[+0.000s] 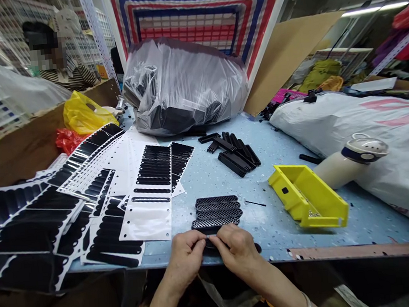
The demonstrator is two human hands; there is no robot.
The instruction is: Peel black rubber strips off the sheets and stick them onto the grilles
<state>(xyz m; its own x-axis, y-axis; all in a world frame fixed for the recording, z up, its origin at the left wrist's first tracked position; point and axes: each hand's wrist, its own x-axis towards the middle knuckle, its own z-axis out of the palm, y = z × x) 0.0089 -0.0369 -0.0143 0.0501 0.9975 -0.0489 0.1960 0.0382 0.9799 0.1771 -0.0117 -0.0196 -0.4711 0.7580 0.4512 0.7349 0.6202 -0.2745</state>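
My left hand [186, 260] and my right hand [238, 250] meet at the table's front edge, thumbs and forefingers pinched close together. Whatever lies between the fingertips is too small and too covered to name. Just beyond them, several black perforated strips [217, 209] lie side by side in a stack of rows. Under my hands a dark, rounded-end piece [258, 247] shows in part. To the left rests a white sheet [146, 222] bearing rows of long black rounded stickers [152, 178]. A thin black stick [255, 203] lies right of the strips.
Many more sticker sheets [33, 223] overlap at left. Black slotted pieces [234, 154] are heaped mid-table. At right stand a yellow bin [285, 203] with small metal bits and a tilted bottle [339, 165] against a white sack [331, 117]. A big plastic bag [186, 83] sits behind; a person [70, 74] is back left.
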